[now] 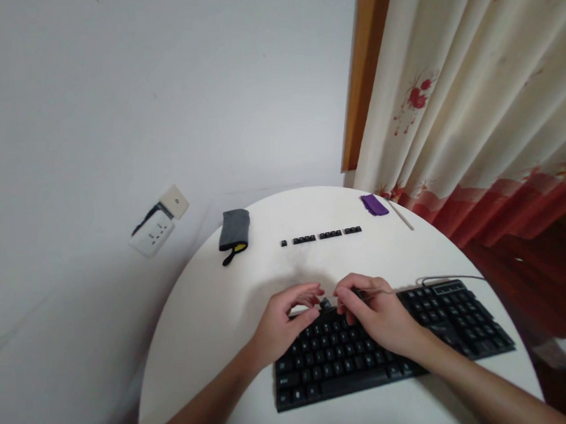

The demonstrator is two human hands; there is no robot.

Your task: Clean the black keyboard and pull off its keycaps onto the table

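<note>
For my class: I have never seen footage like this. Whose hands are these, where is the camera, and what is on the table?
The one picture comes from a camera worn on a person's head, looking down at their own bare hands. On the round white table lies a black keyboard. The left hand and right hand meet over its top row, fingertips pinching at a small dark keycap. Whether it is lifted free cannot be told. Farther back lie a row of loose black keycaps, a grey pouch, a purple cloth and a thin stick.
</note>
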